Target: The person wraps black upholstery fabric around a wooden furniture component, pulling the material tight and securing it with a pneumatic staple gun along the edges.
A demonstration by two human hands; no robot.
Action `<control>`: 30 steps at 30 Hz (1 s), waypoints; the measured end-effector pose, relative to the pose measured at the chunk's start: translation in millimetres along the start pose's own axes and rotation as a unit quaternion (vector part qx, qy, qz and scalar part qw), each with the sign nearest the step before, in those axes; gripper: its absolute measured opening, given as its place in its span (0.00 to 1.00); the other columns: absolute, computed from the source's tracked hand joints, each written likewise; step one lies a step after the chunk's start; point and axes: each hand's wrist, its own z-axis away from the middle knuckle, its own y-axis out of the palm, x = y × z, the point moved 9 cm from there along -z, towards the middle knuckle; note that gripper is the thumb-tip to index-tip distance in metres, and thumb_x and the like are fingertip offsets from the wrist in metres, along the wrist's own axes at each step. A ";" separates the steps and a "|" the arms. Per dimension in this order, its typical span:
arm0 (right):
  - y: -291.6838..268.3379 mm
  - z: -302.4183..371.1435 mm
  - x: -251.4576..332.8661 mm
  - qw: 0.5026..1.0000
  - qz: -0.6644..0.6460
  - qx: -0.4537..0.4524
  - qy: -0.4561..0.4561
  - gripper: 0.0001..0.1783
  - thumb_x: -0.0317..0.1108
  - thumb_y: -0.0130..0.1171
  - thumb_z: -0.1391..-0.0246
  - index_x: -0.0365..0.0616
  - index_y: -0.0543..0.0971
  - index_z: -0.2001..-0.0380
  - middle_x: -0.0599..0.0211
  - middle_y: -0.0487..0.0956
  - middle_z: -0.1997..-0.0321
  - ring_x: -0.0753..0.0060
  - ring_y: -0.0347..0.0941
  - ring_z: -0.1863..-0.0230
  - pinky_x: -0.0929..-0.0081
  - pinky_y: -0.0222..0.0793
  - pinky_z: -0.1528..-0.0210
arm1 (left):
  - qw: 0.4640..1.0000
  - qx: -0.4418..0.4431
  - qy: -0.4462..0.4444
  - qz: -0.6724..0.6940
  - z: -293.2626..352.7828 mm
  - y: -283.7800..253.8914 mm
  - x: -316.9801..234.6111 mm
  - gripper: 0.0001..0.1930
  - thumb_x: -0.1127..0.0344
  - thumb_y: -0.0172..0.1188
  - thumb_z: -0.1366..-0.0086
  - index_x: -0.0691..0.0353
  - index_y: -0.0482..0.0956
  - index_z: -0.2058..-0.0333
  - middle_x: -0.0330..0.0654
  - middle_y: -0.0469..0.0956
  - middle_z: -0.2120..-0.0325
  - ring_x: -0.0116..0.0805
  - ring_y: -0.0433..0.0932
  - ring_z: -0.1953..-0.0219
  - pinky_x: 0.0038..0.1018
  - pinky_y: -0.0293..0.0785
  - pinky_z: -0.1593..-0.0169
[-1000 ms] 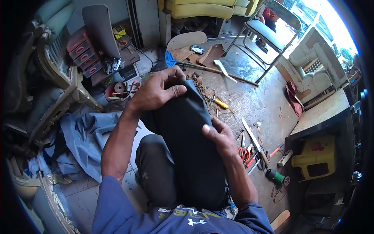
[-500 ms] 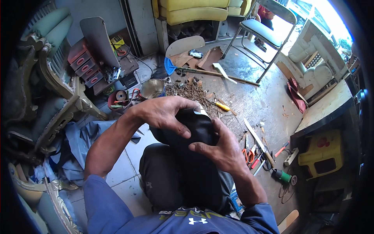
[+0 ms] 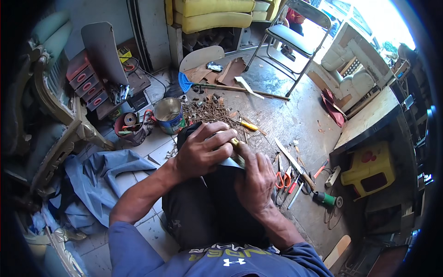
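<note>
Above my knees, both hands work on a black leather-like piece (image 3: pixel 188 131). A pale edge and a yellowish part of it show between the fingers. My left hand (image 3: pixel 203 150) is closed on its far left side, fingers curled over the top. My right hand (image 3: pixel 254 180) grips the right side, its index finger and thumb near the yellowish part. The fingertips of the two hands almost meet, and the hands hide most of the piece. My dark trousers (image 3: pixel 189 203) lie just beneath it.
Ahead are a metal tin (image 3: pixel 169 113), scattered nails (image 3: pixel 207 110) and a yellow-handled screwdriver (image 3: pixel 249 125). On the right lie orange-handled scissors (image 3: pixel 280 179), a long blade (image 3: pixel 290 157) and a green angle grinder (image 3: pixel 325 198). Blue-grey fabric (image 3: pixel 99 173) covers floor at left. A folding chair (image 3: pixel 293 39) stands beyond.
The black piece has been turned over, showing a pale edge and yellowish part. My left hand's fingers now curl over it, and my right hand has moved left. The view has shifted slightly right.
</note>
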 end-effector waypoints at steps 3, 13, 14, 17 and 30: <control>-0.7 0.5 14.5 0.998 0.063 -0.013 -0.026 0.38 0.21 0.63 0.63 0.37 0.80 0.41 0.56 0.77 0.53 0.52 0.75 0.56 0.56 0.75 0.52 | 0.998 -0.040 0.042 -0.011 12.4 -6.0 -2.9 0.13 0.65 0.69 0.44 0.60 0.71 0.68 0.50 0.84 0.54 0.51 0.84 0.52 0.45 0.83 0.57; 2.1 7.1 7.3 0.998 -0.011 -0.052 -0.025 0.35 0.20 0.62 0.65 0.38 0.81 0.45 0.56 0.75 0.63 0.54 0.76 0.64 0.59 0.75 0.62 | 0.993 -0.094 0.025 -0.066 16.1 -7.8 -6.8 0.10 0.65 0.67 0.42 0.55 0.75 0.65 0.43 0.80 0.64 0.41 0.84 0.64 0.38 0.79 0.65; 2.4 7.3 6.6 0.998 -0.017 -0.055 -0.020 0.34 0.20 0.62 0.66 0.39 0.81 0.46 0.57 0.75 0.64 0.54 0.76 0.64 0.59 0.75 0.62 | 0.993 -0.095 0.025 -0.068 16.9 -8.0 -6.4 0.10 0.65 0.67 0.42 0.55 0.75 0.65 0.44 0.80 0.64 0.41 0.84 0.64 0.38 0.79 0.66; 3.5 7.0 3.5 0.998 -0.028 -0.063 -0.005 0.31 0.19 0.61 0.65 0.41 0.81 0.49 0.57 0.75 0.66 0.53 0.77 0.66 0.57 0.75 0.63 | 0.993 -0.096 0.019 -0.071 17.6 -8.8 -5.8 0.10 0.64 0.66 0.42 0.55 0.75 0.64 0.43 0.79 0.65 0.40 0.83 0.65 0.38 0.78 0.67; 32.7 -13.0 -54.1 0.945 -0.245 0.049 0.209 0.11 0.30 0.64 0.43 0.40 0.87 0.58 0.56 0.85 0.72 0.67 0.83 0.71 0.65 0.76 0.65 | 0.965 0.019 -0.259 0.017 -10.6 -5.9 29.7 0.11 0.73 0.65 0.48 0.58 0.77 0.64 0.47 0.82 0.76 0.53 0.85 0.71 0.44 0.79 0.66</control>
